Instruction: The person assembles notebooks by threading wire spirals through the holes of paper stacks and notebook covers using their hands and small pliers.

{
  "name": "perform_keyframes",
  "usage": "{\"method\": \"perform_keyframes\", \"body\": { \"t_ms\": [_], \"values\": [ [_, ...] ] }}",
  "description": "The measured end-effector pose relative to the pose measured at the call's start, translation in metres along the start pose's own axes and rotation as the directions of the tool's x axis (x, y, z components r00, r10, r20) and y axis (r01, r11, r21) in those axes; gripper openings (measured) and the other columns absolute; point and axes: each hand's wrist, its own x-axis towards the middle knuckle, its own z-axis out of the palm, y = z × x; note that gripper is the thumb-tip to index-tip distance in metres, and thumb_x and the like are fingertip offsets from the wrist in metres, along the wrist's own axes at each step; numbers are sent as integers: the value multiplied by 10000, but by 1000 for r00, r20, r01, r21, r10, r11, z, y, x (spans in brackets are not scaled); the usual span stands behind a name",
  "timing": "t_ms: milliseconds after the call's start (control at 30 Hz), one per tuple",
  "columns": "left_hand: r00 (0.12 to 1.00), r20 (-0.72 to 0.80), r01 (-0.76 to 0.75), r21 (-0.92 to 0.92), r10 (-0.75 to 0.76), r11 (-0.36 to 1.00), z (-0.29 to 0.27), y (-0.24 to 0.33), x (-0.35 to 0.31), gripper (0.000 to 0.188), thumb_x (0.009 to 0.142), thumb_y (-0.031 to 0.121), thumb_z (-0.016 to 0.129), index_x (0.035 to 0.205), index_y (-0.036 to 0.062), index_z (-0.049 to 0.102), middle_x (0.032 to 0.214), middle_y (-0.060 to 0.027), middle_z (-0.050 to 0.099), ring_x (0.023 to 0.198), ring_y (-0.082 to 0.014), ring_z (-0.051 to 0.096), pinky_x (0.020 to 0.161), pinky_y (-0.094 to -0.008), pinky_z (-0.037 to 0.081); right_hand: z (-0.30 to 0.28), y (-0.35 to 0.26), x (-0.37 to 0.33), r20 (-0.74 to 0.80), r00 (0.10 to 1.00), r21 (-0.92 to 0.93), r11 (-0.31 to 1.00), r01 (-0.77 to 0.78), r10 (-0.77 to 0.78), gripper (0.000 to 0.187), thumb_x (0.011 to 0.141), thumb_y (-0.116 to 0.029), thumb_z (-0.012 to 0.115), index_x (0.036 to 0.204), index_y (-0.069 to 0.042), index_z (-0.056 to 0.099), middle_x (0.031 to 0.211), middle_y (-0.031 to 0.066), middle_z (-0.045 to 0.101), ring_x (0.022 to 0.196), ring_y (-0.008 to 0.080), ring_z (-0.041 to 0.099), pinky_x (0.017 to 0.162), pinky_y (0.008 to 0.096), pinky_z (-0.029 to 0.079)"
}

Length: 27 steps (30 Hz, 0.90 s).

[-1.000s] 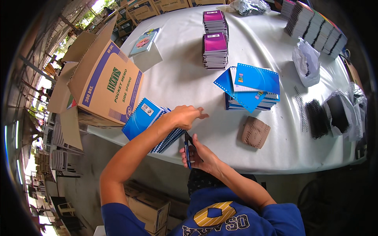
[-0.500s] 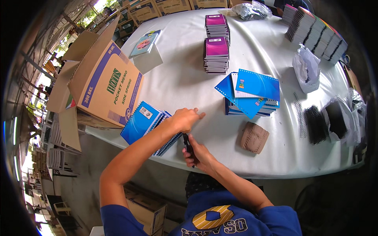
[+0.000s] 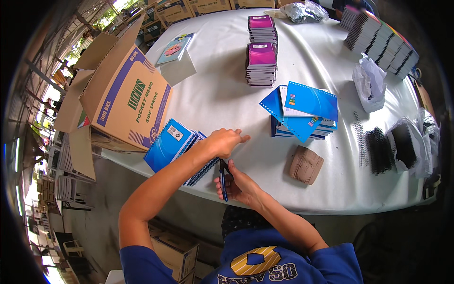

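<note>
My right hand (image 3: 242, 185) holds a pair of dark-handled pliers (image 3: 224, 182) near the table's front edge, the handles spread and the jaws pointing up toward my left hand. My left hand (image 3: 226, 143) is closed, its fingers curled with the tips toward the right; whatever it grips is hidden beneath it. Under my left forearm lies a fanned group of blue spiral notebooks (image 3: 166, 143), their coils showing past the arm near the plier tips. To the right of my hands stands a stack of blue covers and pages (image 3: 309, 105), the top covers askew and punched with holes along one edge.
An open cardboard box (image 3: 130, 97) stands at the left. Purple notebooks (image 3: 262, 54) are stacked at the back. A brown block (image 3: 306, 165) sits right of my hands, with loose black coils (image 3: 378, 150) and a plastic bag (image 3: 370, 85) farther right. Spiral-bound stacks (image 3: 380, 45) fill the far right.
The plier handles have spread apart, and the fingers of my right hand have loosened around them. My left hand stays almost in place.
</note>
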Motion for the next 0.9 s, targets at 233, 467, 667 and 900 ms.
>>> {"method": "perform_keyframes", "body": {
  "t_ms": [233, 467, 667, 900],
  "values": [
    [997, -74, 21, 47, -18, 999, 4, 12, 0, 929, 642, -72, 617, 1487, 222, 367, 1524, -206, 319, 1002, -393, 651, 842, -438, 556, -12, -2, 1, 27, 999, 73, 996, 41, -43, 620, 984, -615, 371, 862, -28, 529, 689, 25, 432, 557, 133, 409, 499, 308, 337],
    [969, -248, -7, -23, 1, 1000, 2, 25, 4, 863, 643, -112, 557, 1451, 162, 431, 1510, -219, 337, 1007, -404, 648, 835, -441, 557, -51, -20, -64, -24, 624, -994, -47, -97, -781, 595, 887, -562, 580, 998, 22, 575, 892, 149, 588, 795, 315, 583, 697, 459, 449],
    [974, -201, 40, -301, -105, 953, -4, 4, 8, 713, 748, 6, 640, 1422, 171, 476, 1423, -258, 440, 1117, -433, 583, 958, -462, 490, -62, -38, -62, 459, 472, -796, -584, -156, -752, 923, 718, -517, 738, 1371, 42, 401, 1410, 258, 386, 1364, 396, 323, 1080, 574, 288],
    [676, -708, -241, -472, -202, 848, -65, 12, -73, 674, 836, 103, 690, 1453, 188, 431, 1467, -209, 433, 1380, -277, 408, 1081, -361, 375, -51, -84, 30, 621, 605, -757, -580, 301, -498, 1192, 624, -570, 800, 1513, -63, 190, 1487, 259, 286, 1438, 431, 178, 1171, 571, 153]
  ]
}}
